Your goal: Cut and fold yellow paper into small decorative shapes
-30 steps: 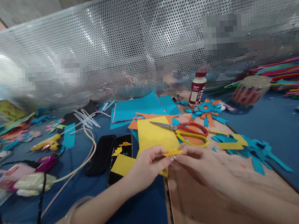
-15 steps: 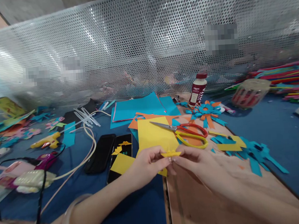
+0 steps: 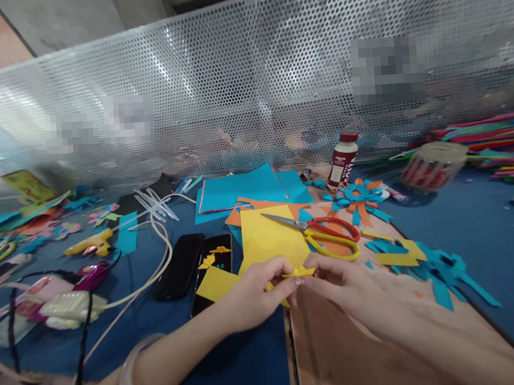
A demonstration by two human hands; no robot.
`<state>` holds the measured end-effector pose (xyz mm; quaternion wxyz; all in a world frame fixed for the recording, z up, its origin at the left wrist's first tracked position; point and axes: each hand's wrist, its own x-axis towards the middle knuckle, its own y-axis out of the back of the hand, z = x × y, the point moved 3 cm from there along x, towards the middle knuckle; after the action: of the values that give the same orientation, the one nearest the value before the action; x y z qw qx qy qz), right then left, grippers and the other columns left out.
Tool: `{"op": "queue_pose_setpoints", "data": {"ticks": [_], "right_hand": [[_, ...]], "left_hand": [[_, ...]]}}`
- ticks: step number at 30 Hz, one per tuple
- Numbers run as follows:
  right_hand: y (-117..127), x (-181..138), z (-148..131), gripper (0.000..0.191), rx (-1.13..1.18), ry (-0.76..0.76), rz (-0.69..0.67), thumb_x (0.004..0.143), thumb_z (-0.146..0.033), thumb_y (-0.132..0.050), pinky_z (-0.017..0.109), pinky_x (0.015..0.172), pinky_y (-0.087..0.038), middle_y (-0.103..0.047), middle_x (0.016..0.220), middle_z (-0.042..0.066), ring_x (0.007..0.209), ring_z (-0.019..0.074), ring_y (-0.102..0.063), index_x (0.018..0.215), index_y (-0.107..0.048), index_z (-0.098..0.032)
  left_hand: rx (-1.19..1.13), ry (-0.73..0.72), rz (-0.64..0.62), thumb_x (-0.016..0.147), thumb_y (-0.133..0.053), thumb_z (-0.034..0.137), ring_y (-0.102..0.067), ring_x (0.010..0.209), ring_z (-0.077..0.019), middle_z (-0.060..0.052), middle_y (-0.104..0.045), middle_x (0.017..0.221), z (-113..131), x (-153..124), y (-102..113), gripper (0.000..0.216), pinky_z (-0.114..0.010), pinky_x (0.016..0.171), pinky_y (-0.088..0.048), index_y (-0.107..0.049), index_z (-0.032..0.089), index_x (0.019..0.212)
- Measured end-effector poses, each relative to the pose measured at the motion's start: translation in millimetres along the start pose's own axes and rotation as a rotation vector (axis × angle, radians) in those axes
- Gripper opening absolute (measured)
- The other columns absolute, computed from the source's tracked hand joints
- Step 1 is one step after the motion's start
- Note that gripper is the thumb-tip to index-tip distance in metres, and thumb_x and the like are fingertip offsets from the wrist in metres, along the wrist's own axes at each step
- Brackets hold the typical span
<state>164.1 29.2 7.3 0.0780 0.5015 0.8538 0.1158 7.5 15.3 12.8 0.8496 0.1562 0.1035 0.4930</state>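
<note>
A small folded yellow paper piece [image 3: 299,272] with pointed tips is pinched between my two hands. The fingertips of my left hand [image 3: 262,285] close on its left side, and those of my right hand [image 3: 343,277] grip its right side. Just beyond them lies a yellow paper sheet [image 3: 270,232], with scissors [image 3: 318,228] with red and yellow handles resting across it. Two small yellow paper cutouts [image 3: 208,261] sit on a phone [image 3: 220,241], and a yellow paper piece [image 3: 215,284] partly covers that phone near my left wrist.
A dark phone [image 3: 179,267] and yellow glue gun [image 3: 92,244] with cables lie left. Blue sheets [image 3: 239,189] are stacked behind. At right are a bottle [image 3: 342,159], a blue-and-orange paper flower [image 3: 358,194], cut strips [image 3: 402,254] and a plastic jar [image 3: 433,167]. A perforated metal screen [image 3: 224,90] stands behind.
The view has shifted slightly, so everything appears a little lower and further right. Both hands still hold the yellow paper piece, which has tilted a little between the fingers.
</note>
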Motion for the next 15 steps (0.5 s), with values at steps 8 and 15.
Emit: {"op": "queue_pose_setpoints", "data": {"ticks": [8,15], "right_hand": [[9,11,-22,0.024,-0.202,0.094,0.018,0.08,-0.042,-0.054,0.026,0.06,-0.033,-0.055,0.07,-0.002,0.064,0.0127,-0.045,0.068,-0.06,-0.021],[6,46,-38,0.024,-0.299,0.129,0.12,0.076,-0.043,-0.058,0.027,0.057,-0.03,-0.053,0.067,-0.002,0.06,0.0121,-0.041,0.069,-0.061,-0.02]], "left_hand": [[-0.057,-0.051,0.06,0.086,-0.046,0.037,-0.059,0.065,-0.0127,-0.004,-0.064,0.068,-1,1,8,0.023,-0.023,0.061,-0.04,-0.048,0.016,0.077],[0.066,-0.066,0.264,0.086,-0.043,0.041,-0.063,0.073,-0.0153,-0.009,-0.068,0.085,19,-8,91,0.031,-0.025,0.067,-0.045,-0.057,0.013,0.088]]}}
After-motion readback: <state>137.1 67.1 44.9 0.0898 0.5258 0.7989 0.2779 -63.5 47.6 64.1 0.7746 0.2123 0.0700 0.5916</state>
